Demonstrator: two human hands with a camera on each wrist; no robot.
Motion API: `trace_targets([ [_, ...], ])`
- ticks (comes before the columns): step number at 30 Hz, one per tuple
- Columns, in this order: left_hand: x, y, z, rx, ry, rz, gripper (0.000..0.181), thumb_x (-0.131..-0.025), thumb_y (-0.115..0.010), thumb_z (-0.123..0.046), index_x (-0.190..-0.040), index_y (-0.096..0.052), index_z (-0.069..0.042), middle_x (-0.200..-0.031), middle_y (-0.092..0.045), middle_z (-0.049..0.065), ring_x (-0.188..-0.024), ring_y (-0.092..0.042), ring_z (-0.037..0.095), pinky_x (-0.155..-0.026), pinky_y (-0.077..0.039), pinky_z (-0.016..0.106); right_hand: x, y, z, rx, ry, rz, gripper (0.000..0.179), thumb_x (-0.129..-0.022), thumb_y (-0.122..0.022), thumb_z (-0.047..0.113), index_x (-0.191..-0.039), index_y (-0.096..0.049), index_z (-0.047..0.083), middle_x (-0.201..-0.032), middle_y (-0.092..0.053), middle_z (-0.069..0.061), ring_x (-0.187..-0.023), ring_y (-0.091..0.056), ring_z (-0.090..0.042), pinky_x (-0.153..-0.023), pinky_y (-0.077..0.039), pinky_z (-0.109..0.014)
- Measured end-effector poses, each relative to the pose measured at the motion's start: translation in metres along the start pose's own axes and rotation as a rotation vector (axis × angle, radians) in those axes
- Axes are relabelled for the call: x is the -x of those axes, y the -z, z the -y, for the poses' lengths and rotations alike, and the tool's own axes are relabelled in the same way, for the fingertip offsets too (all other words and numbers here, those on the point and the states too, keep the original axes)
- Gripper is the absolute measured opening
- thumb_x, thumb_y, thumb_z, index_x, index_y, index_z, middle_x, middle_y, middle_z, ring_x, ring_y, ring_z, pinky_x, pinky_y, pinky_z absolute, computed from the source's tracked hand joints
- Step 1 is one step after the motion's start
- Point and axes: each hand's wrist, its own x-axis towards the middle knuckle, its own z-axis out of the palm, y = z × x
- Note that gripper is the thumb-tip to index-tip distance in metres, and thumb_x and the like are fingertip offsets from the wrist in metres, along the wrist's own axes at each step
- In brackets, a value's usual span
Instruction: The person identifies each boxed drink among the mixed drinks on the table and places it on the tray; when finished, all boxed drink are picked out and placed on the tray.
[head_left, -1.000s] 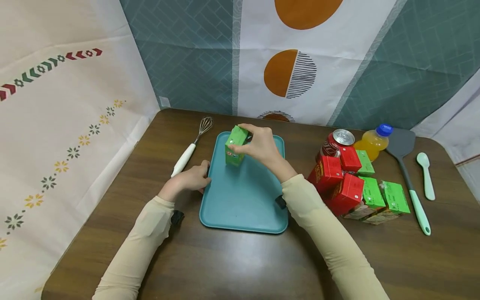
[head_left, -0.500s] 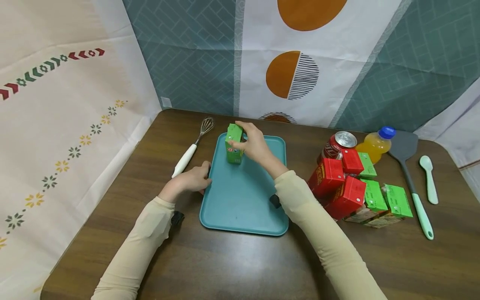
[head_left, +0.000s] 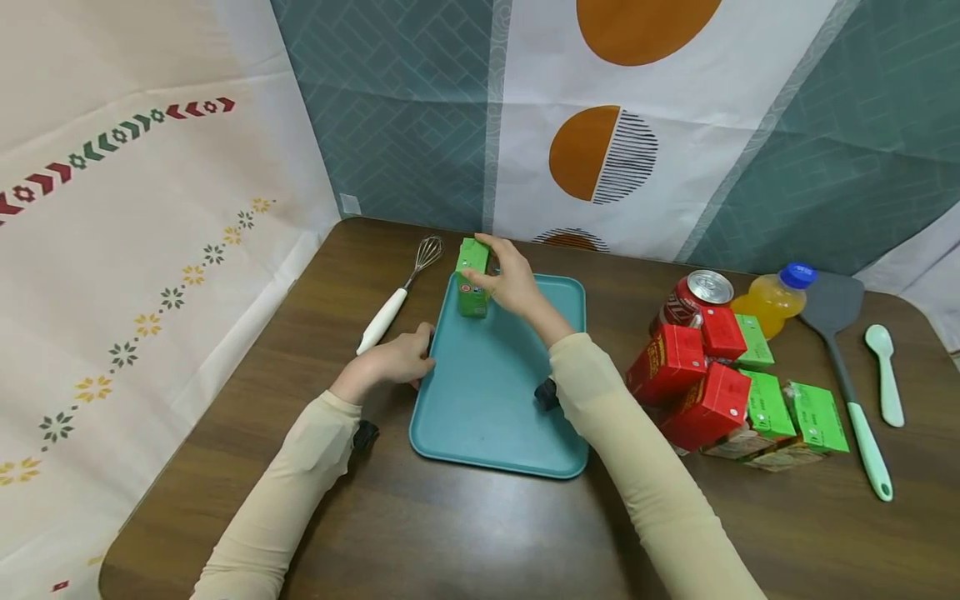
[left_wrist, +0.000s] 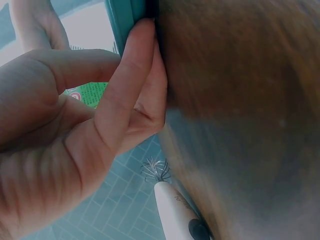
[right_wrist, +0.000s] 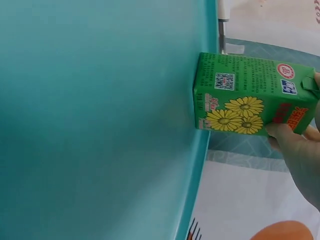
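Note:
A teal tray (head_left: 495, 408) lies on the brown table. On its far left corner stands a green juice carton (head_left: 472, 292), upright, with yellow flowers on one side in the right wrist view. My right hand (head_left: 515, 285) grips the upper part of this carton between thumb and fingers. At the tray's left edge, my left hand (head_left: 397, 358) pinches the rim; the left wrist view shows its fingertips (left_wrist: 140, 45) against the teal edge. Just left of the tray lies a whisk (head_left: 384, 321) with a white handle.
Right of the tray, red cartons (head_left: 667, 362) and green cartons (head_left: 817, 417) stand close together. Behind them are a soda can (head_left: 693, 300) and an orange drink bottle (head_left: 768, 304). Farther right lie a grey spatula (head_left: 847, 375) and a pale green spoon (head_left: 885, 371). Patterned cloth hangs behind.
The green juice carton has shifted to the tray's far left corner and turned slightly, my right hand moving along with it. My left hand stays at the tray rim. The head view has swung slightly left.

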Motion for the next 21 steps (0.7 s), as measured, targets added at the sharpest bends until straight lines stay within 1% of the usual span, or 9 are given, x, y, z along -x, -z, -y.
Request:
trace_targets([
  [2,-0.002,-0.001,-0.001,-0.005,-0.003,-0.002,0.048,-0.097,-0.042,-0.007,-0.136,-0.02,0.009,-0.109,-0.055,0.028,-0.07,-0.065,0.022,-0.067,-0.052,0.032,0.003,0.003,0.0,0.025,-0.002,0.044,0.073,-0.09,-0.062,0.031,-0.148,-0.023,0.013,-0.15,-0.022,-0.013,-0.123,-0.039,-0.028,-0.096,-0.037,-0.041],
  [4,-0.002,0.0,-0.002,-0.02,0.004,-0.002,0.05,-0.097,-0.043,-0.009,-0.137,-0.019,0.008,-0.107,-0.056,0.027,-0.068,-0.065,0.02,-0.067,-0.051,0.031,0.008,0.006,0.002,0.04,-0.003,0.094,0.082,-0.089,-0.062,0.035,-0.151,-0.012,0.015,-0.155,-0.003,-0.012,-0.139,-0.02,-0.028,-0.105,-0.029,-0.046],
  [6,-0.001,0.002,0.0,-0.03,0.016,-0.006,0.051,-0.097,-0.043,-0.009,-0.138,-0.018,0.008,-0.109,-0.056,0.027,-0.067,-0.064,0.019,-0.068,-0.051,0.032,0.015,0.009,0.009,0.053,0.004,0.132,0.089,-0.087,-0.063,0.038,-0.151,-0.004,0.018,-0.156,0.008,-0.01,-0.144,-0.002,-0.027,-0.11,-0.022,-0.049],
  [7,-0.002,0.001,0.0,-0.034,0.019,-0.005,0.052,-0.097,-0.043,-0.01,-0.139,-0.017,0.008,-0.11,-0.056,0.027,-0.067,-0.064,0.019,-0.068,-0.051,0.032,0.021,0.011,0.011,0.056,0.001,0.138,0.091,-0.087,-0.064,0.039,-0.151,-0.002,0.018,-0.156,0.01,-0.009,-0.144,-0.002,-0.027,-0.109,-0.022,-0.05],
  [10,-0.002,0.001,0.001,-0.035,0.027,-0.002,0.052,-0.097,-0.042,-0.009,-0.139,-0.016,0.008,-0.113,-0.055,0.028,-0.068,-0.065,0.019,-0.069,-0.051,0.032,0.042,0.021,0.025,0.074,0.026,0.132,0.09,-0.087,-0.063,0.04,-0.151,-0.005,0.019,-0.157,0.003,-0.006,-0.143,-0.009,-0.024,-0.109,-0.024,-0.048],
  [13,-0.002,0.0,0.002,-0.024,0.02,0.011,0.053,-0.097,-0.041,-0.009,-0.139,-0.014,0.009,-0.116,-0.052,0.031,-0.071,-0.065,0.021,-0.071,-0.051,0.033,0.07,0.034,0.041,0.099,0.066,0.123,0.086,-0.086,-0.064,0.041,-0.151,-0.011,0.019,-0.156,-0.007,-0.002,-0.141,-0.018,-0.021,-0.108,-0.027,-0.047],
  [16,-0.004,-0.001,0.003,-0.008,0.006,0.024,0.054,-0.098,-0.04,-0.008,-0.14,-0.011,0.01,-0.12,-0.049,0.034,-0.076,-0.066,0.024,-0.072,-0.052,0.034,0.105,0.052,0.05,0.11,0.129,0.122,0.089,-0.083,-0.069,0.04,-0.15,-0.013,0.022,-0.155,-0.012,0.002,-0.14,-0.019,-0.017,-0.107,-0.029,-0.048],
  [19,-0.006,-0.001,0.002,-0.008,-0.004,0.028,0.054,-0.098,-0.038,-0.008,-0.14,-0.01,0.011,-0.12,-0.048,0.035,-0.078,-0.066,0.025,-0.072,-0.052,0.035,0.141,0.071,0.052,0.113,0.189,0.128,0.097,-0.079,-0.073,0.037,-0.15,-0.008,0.028,-0.154,-0.011,0.007,-0.14,-0.015,-0.012,-0.106,-0.031,-0.048],
  [21,-0.007,-0.001,0.002,-0.016,-0.007,0.028,0.054,-0.098,-0.038,-0.008,-0.14,-0.01,0.011,-0.117,-0.05,0.034,-0.077,-0.065,0.024,-0.072,-0.052,0.035,0.164,0.085,0.052,0.124,0.22,0.136,0.104,-0.076,-0.077,0.033,-0.15,-0.004,0.029,-0.155,-0.009,0.007,-0.14,-0.014,-0.013,-0.105,-0.033,-0.049],
])
